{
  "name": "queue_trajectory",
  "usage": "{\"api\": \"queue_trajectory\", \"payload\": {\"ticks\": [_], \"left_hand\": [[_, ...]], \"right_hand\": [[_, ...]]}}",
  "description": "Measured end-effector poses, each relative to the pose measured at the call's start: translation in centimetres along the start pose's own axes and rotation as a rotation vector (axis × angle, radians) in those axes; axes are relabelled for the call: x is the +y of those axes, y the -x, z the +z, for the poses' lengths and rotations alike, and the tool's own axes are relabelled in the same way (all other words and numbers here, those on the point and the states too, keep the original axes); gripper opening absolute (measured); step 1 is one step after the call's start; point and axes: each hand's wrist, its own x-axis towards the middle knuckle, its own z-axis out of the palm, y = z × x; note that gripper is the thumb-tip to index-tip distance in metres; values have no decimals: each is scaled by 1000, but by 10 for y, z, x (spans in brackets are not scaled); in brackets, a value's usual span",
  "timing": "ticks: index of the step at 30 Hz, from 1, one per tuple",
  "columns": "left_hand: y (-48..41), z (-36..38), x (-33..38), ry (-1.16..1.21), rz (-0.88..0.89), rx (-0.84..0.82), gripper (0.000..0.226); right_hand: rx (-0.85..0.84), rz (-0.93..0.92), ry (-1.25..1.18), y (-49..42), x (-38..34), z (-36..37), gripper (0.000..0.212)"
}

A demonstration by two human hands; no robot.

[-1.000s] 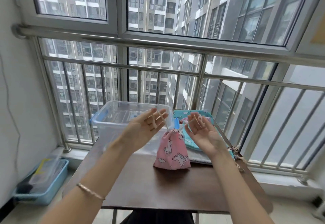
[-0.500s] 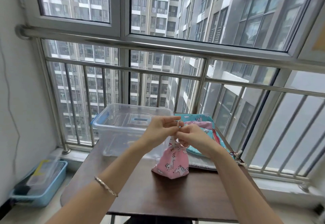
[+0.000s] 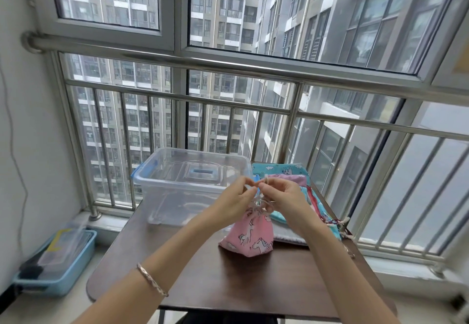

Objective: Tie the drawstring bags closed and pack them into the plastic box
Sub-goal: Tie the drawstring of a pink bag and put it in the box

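A pink drawstring bag with white unicorns stands upright on the dark brown table, its neck gathered. My left hand and my right hand meet just above it, each pinching the pale drawstring between thumb and fingers. The clear plastic box with blue latches stands behind my left hand, holding no bags. More bags, teal and pink, lie flat in a pile behind my right hand.
A steel railing and window run close along the table's far and right sides. On the floor at the left sits a blue bin by the white wall. The table's front half holds nothing but my forearms.
My hands were spread apart with the cords pulled out sideways; they have come together above the pink bag and now work the drawstring at its neck. The bag stays in place.
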Motion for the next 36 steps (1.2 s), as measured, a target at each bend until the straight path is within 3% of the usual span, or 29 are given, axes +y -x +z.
{"api": "queue_trajectory", "payload": {"ticks": [5,10,14,18,21,25,28,31,36], "left_hand": [[6,-4,-1,-25,-44,-105,38],[7,-16,6,127,-144,-107,21],[10,-23,16,18,-128,-192,23],[9,-29,21,43,-236,-271,29],[7,-33,20,84,-278,-352,27],[9,-36,18,-13,-229,-296,22],[9,-36,18,-63,-125,-157,22],[9,-34,19,-80,-16,-77,21],[10,-28,16,-81,-37,-62,18]], "right_hand": [[86,21,106,0,-2,-1,14],[-43,17,163,4,-4,-9,49],[-63,-172,558,3,-2,-3,24],[44,-265,663,1,0,2,25],[-37,-323,753,1,3,4,21],[-53,-145,600,0,4,4,18],[-160,33,288,0,2,4,16],[-275,98,29,2,2,1,17],[-239,-31,140,5,3,-5,5]]}}
